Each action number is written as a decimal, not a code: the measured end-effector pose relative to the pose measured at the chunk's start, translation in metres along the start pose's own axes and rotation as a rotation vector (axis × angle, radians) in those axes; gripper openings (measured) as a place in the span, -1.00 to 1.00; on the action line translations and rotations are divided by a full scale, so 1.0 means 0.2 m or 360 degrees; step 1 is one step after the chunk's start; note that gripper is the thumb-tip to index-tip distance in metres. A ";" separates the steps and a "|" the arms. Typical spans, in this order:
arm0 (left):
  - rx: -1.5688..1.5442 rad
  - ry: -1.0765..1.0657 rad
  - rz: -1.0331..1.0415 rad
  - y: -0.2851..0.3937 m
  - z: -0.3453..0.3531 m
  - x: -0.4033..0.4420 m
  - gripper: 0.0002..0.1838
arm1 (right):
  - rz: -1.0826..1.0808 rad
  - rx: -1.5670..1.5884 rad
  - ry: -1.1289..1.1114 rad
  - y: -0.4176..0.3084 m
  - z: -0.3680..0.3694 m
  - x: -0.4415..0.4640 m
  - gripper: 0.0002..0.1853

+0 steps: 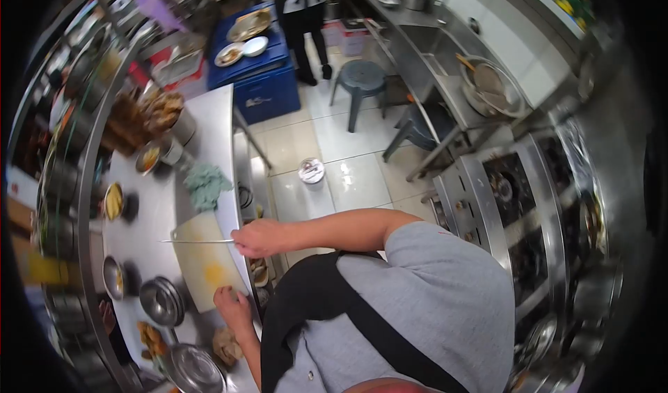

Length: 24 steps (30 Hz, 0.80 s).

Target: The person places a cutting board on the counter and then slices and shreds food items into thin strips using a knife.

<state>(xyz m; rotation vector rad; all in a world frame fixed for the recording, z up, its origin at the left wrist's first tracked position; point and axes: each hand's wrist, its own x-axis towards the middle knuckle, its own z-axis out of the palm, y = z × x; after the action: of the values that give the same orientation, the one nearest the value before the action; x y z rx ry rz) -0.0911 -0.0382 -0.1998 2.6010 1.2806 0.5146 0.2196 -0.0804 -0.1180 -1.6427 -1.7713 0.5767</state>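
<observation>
1. A stainless-steel surface [149, 220], shiny and pale, runs along the left of the view.
2. A pale cutting board [191, 259] lies flat near its edge.
3. A crumpled green cloth [207, 186] sits just beyond the board's upper end.
4. Farther up stands a metal container [185, 130], with brown food rising above its rim.
5. Left of the board is a small bowl [109, 270].
6. Nearer the board stand stacked metal bowls [160, 302].
7. Below them rests a wide metal bowl [195, 371].

Grey short-sleeved shirt [452, 288], black apron [303, 281], wide strap [390, 339], 1 red sleeve mark [444, 233]
</observation>
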 end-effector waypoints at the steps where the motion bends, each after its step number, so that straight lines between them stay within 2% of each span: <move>1: 0.0036 0.0022 -0.0084 0.02 0.00 -0.04 -0.61 | -0.0005 -0.0121 -0.0159 0.06 0.06 0.03 -0.71; 3: 0.0047 0.0045 -0.0151 0.07 0.01 -0.03 -0.59 | -0.0024 -0.0409 -0.0687 0.14 0.06 0.07 -0.73; 7: 0.0022 0.0136 -0.0343 0.19 -0.01 -0.02 -0.61 | -0.0102 -0.0175 -0.0409 0.14 0.06 0.09 -0.74; 9: 0.0050 0.0219 -0.0419 0.21 0.01 -0.02 -0.62 | -0.0180 -0.0412 -0.0772 0.19 0.00 0.15 -0.72; 12: -0.0031 0.0226 -0.0661 0.30 -0.04 0.01 -0.63 | -0.0273 -0.0376 -0.0761 0.21 -0.03 0.20 -0.69; 14: -0.0036 0.0320 -0.0617 0.31 0.01 -0.01 -0.65 | -0.0181 -0.0209 -0.0485 0.25 -0.05 0.18 -0.66; 15: 0.0030 0.0365 -0.0599 0.31 0.02 -0.01 -0.66 | -0.0225 -0.0207 -0.0541 0.27 -0.06 0.20 -0.66; 17: -0.0003 0.0296 -0.0719 0.31 -0.01 0.02 -0.66 | -0.0073 -0.0108 -0.0624 0.32 -0.09 0.25 -0.61; 18: -0.0043 0.0223 -0.0765 0.29 -0.04 0.06 -0.66 | -0.0103 -0.0106 -0.0652 0.34 -0.09 0.28 -0.61; 20: -0.0044 0.0305 -0.0797 0.26 -0.11 0.19 -0.67 | 0.0190 0.0091 -0.0805 0.39 -0.09 0.38 -0.59; 21: -0.0053 0.0365 -0.0795 0.22 -0.13 0.28 -0.68 | 0.0471 0.0206 -0.0949 0.37 -0.12 0.44 -0.57; 24: -0.0080 0.0555 -0.0685 0.00 -0.18 0.67 -0.68 | 0.0326 0.0154 -0.1040 0.38 -0.10 0.58 -0.56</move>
<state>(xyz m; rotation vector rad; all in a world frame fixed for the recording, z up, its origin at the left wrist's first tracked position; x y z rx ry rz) -0.0291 0.0692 -0.1363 2.1578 1.8428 0.9227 0.2869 0.0408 -0.1394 -1.6924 -1.9719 1.3979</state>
